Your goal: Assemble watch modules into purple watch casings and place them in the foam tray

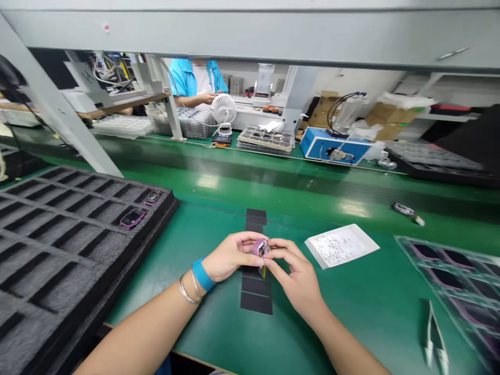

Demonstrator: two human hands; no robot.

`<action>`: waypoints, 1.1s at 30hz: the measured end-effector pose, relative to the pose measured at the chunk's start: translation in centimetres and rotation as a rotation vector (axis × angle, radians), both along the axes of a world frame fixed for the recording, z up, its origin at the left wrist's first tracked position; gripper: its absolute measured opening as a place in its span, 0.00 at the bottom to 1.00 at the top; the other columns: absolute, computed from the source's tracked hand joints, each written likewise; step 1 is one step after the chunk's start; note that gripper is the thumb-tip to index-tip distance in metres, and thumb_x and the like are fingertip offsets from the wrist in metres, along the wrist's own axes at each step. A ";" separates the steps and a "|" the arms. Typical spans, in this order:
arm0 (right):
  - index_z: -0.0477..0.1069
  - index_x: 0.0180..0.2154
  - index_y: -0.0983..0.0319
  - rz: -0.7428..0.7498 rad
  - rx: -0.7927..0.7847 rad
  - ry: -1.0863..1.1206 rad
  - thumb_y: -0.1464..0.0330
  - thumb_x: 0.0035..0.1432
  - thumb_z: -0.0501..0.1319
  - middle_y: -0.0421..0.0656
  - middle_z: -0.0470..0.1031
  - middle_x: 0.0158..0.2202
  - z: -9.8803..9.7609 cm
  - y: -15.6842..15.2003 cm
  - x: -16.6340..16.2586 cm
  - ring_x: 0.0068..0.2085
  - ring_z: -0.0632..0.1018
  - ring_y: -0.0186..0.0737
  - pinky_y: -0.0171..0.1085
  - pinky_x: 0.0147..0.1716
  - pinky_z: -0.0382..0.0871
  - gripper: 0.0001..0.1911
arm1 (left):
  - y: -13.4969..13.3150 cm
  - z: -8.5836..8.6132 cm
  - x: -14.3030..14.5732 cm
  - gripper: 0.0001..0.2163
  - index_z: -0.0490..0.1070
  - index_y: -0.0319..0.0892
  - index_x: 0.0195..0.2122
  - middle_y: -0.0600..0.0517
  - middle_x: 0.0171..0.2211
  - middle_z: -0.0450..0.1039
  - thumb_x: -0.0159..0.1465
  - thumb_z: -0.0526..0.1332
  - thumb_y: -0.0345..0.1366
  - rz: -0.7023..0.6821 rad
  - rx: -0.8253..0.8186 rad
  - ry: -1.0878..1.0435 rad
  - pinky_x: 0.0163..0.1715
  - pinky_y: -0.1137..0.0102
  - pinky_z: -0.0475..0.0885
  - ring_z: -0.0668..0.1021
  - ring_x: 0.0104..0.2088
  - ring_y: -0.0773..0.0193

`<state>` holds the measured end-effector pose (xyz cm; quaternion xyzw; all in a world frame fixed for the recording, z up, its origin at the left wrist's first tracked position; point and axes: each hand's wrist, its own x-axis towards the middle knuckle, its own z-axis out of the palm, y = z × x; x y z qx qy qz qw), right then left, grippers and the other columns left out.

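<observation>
Green tabletop (pixel 351 317); black foam tray (pixel 99 255) takes up the left side, clear tray (pixel 424 271) with dark panels at right edge, blurred. White sheet (pixel 344 245) strewn with tiny pieces lies just beyond the right hand (pixel 299 273); tweezers (pixel 433 333) lower right. Dark strips (pixel 255 303) run beneath the hands, partly covered. Farther back: white fan (pixel 224 109), blue box (pixel 334 146), co-worker in a blue jacket (pixel 182 78). Purple-framed part (pixel 258 247) is held up over the strips, between both hands. Left hand (pixel 226 256): fingers closed round its frame. Right: fingertips narrow, together at its near side; exact contact too small to tell. Counts: one part in hand, two purple-rimmed units (pixel 133 218) in the foam tray, one sheet, one pair of tweezers; panels uncertain.
</observation>
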<state>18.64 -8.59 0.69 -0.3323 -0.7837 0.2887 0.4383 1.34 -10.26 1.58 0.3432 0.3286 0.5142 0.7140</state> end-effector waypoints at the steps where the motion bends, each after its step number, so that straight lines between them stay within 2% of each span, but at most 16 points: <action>1: 0.74 0.32 0.56 0.003 0.000 0.000 0.67 0.57 0.61 0.44 0.73 0.41 -0.1 0.0 0.0 0.44 0.75 0.43 0.42 0.43 0.70 0.03 | 0.0 0.0 0.0 0.22 0.75 0.39 0.38 0.51 0.32 0.76 0.39 0.73 0.25 -0.001 0.003 0.005 0.35 0.71 0.70 0.75 0.32 0.66; 11: 0.75 0.32 0.57 0.016 -0.007 0.027 0.66 0.57 0.62 0.45 0.73 0.39 -0.2 0.1 0.1 0.42 0.76 0.43 0.41 0.42 0.71 0.03 | -0.1 0.0 -0.1 0.22 0.76 0.39 0.38 0.49 0.33 0.75 0.40 0.74 0.28 0.001 0.048 0.036 0.36 0.69 0.70 0.75 0.34 0.64; 22: 0.71 0.30 0.59 0.073 -0.119 -0.002 0.63 0.57 0.60 0.47 0.72 0.40 -0.5 0.7 -0.2 0.43 0.75 0.44 0.42 0.43 0.71 0.07 | 0.0 -0.6 0.1 0.23 0.76 0.39 0.39 0.47 0.35 0.77 0.38 0.74 0.27 0.063 0.010 0.010 0.37 0.67 0.70 0.77 0.35 0.62; 26: 0.69 0.28 0.59 -0.030 0.016 -0.054 0.66 0.57 0.60 0.46 0.72 0.39 0.2 0.6 0.3 0.42 0.75 0.44 0.43 0.42 0.70 0.06 | 0.1 -0.5 0.2 0.23 0.76 0.39 0.39 0.49 0.34 0.76 0.39 0.74 0.27 0.088 0.005 -0.024 0.37 0.69 0.70 0.76 0.33 0.65; 30: 0.68 0.28 0.58 -0.185 0.169 -0.068 0.67 0.57 0.59 0.44 0.73 0.36 1.8 0.8 1.3 0.38 0.75 0.42 0.42 0.40 0.69 0.05 | 0.2 -0.3 -0.1 0.24 0.75 0.38 0.41 0.48 0.34 0.76 0.41 0.74 0.28 0.129 -0.007 -0.044 0.35 0.71 0.70 0.77 0.32 0.66; 33: 0.68 0.28 0.58 -0.383 0.286 -0.083 0.66 0.56 0.60 0.44 0.75 0.33 3.1 1.6 2.7 0.36 0.76 0.42 0.41 0.38 0.69 0.05 | 0.2 -0.1 -0.3 0.24 0.73 0.38 0.43 0.47 0.37 0.76 0.42 0.73 0.29 0.150 -0.006 -0.064 0.36 0.69 0.71 0.78 0.35 0.62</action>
